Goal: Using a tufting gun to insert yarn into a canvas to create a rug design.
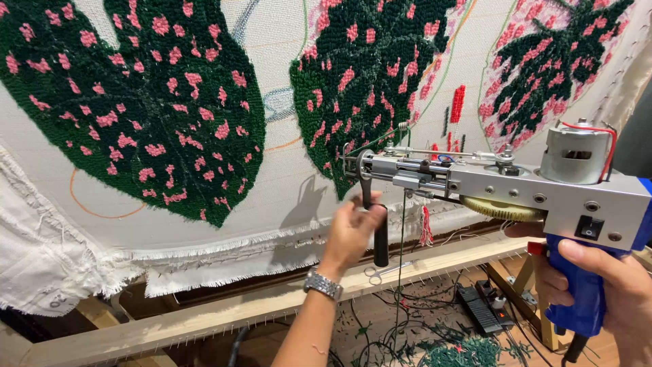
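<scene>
Tufting gun [516, 183]: held level at the cloth [285, 204] on its wooden frame [204, 316]. Right hand [604, 285] wrapped around blue handle; left hand [350, 231] closed on black front handle [377, 231]. Best kept square to cloth, green yarn [401, 272] slack.

Brushed metal tufting gun [516, 187], blue plastic grip [577, 292], woolly tufted cloth [285, 183], raw wood frame [224, 309]

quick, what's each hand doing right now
Left hand: closed on the tufting gun's black front handle.
Right hand: closed on its blue grip.
</scene>
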